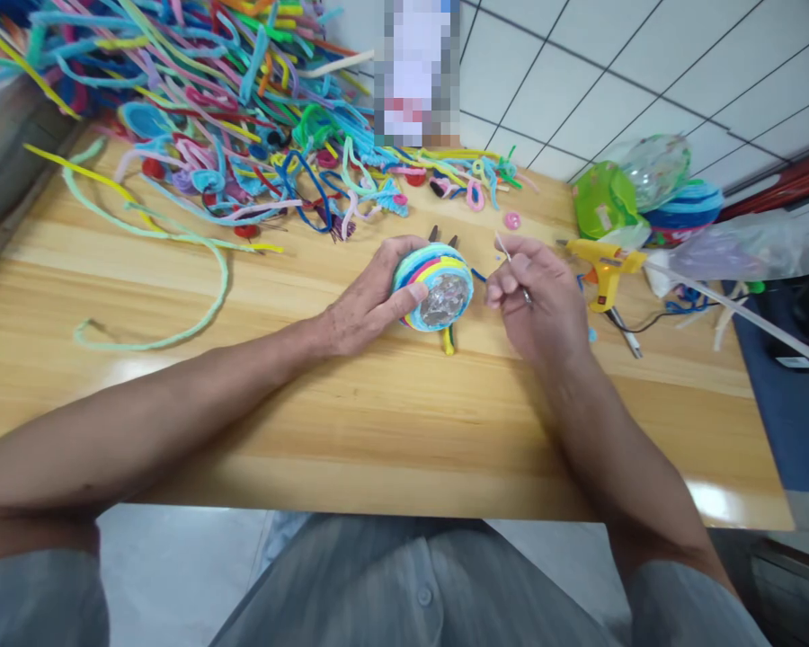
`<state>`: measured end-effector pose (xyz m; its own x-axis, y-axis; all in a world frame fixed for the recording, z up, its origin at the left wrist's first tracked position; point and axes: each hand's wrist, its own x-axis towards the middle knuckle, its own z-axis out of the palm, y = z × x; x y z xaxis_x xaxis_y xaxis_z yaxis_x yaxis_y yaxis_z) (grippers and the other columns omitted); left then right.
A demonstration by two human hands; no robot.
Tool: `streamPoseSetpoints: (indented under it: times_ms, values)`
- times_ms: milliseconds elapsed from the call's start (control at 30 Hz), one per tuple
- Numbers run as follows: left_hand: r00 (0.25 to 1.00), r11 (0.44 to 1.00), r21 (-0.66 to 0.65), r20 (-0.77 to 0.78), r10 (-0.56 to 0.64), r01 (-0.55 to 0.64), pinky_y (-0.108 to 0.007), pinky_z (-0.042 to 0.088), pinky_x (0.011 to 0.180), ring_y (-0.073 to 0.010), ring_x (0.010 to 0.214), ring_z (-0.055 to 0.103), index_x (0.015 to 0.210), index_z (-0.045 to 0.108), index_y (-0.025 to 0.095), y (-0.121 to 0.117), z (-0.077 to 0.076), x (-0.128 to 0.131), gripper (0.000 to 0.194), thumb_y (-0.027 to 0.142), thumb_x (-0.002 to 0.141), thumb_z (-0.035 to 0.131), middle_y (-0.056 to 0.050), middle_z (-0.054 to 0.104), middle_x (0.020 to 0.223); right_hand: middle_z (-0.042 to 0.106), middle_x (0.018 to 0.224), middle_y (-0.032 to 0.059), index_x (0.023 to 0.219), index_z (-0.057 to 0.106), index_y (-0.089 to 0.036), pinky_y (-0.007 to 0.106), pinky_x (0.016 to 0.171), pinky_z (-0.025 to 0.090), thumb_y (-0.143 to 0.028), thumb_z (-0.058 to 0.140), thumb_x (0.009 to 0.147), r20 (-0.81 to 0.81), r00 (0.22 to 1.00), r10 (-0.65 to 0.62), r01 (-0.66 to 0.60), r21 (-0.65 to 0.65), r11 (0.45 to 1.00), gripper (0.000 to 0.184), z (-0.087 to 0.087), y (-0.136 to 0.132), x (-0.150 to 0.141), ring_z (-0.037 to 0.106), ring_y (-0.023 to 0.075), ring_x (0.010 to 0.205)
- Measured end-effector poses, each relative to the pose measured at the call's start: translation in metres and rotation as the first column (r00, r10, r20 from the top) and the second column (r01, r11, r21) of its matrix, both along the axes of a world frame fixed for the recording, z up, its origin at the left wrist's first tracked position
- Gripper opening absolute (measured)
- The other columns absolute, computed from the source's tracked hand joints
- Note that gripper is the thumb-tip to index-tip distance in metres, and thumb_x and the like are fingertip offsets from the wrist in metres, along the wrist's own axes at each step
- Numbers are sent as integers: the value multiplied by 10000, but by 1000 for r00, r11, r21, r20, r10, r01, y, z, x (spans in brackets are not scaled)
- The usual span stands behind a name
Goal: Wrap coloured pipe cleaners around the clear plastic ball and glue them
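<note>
My left hand (377, 296) is wrapped round the side of a clear plastic container (445, 299) banded with blue, yellow and pink pipe cleaners. Its clear, crinkled round end faces up toward me. Behind it lies a tool like pliers; dark jaw tips (452, 241) poke out above and a yellow-green handle (448, 341) below. Pinched in the fingers of my right hand (539, 292) is a thin pale stick-like tool (505, 249), whose kind I cannot make out. That hand is held just right of the container, apart from it.
A heap of colourful pipe cleaners (243, 117) covers the back left. Right of my hand are a yellow glue gun (605, 265) with a long glue stick (734, 305), a cable and a pen-like tool (624, 334). A green container (605, 199) and plastic bags (734, 247) stand behind.
</note>
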<state>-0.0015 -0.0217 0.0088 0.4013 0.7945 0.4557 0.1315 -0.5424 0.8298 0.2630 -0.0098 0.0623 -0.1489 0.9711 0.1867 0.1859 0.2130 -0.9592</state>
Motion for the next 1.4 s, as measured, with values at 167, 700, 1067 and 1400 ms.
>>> streamPoseSetpoints:
  times_ms: [167, 700, 1067, 1400]
  values:
    - [1000, 1000, 14, 10, 9, -9, -564, 487, 1305, -347, 1445, 598, 1590, 459, 274, 0, -1, 0, 627, 666, 1107, 543, -139, 585, 1568, 531, 719, -39, 1149, 698, -304, 346, 617, 543, -653, 720, 941, -51, 996, 66, -73, -136, 988, 407, -2, 24, 25, 627, 208, 703]
    - [1000, 1000, 18, 31, 6, -7, -563, 513, 1298, -339, 1422, 614, 1593, 470, 288, 0, -3, -1, 623, 657, 1102, 574, -129, 595, 1565, 807, 856, 49, 900, 827, -253, 477, 841, 635, -244, 812, 856, 633, 706, -317, 130, 323, 937, 47, -8, 47, 94, 755, 274, 832]
    - [1000, 999, 30, 16, 15, -15, -529, 514, 1296, -325, 1417, 610, 1600, 464, 296, 1, -4, -2, 622, 658, 1104, 570, -119, 590, 1574, 821, 1096, 28, 1436, 701, -274, 340, 664, 567, -305, 916, 774, 615, 759, 212, -333, 86, 939, 697, 9, -1, 33, 642, 154, 639]
    - [1000, 1000, 25, 21, 6, -7, -506, 502, 1285, -319, 1412, 611, 1583, 460, 238, 1, -3, 0, 621, 626, 1113, 577, -142, 590, 1551, 565, 545, -28, 755, 726, -227, 286, 433, 260, -700, 967, 732, 389, 903, 180, -83, -253, 964, 532, 108, -8, 97, 418, 106, 439]
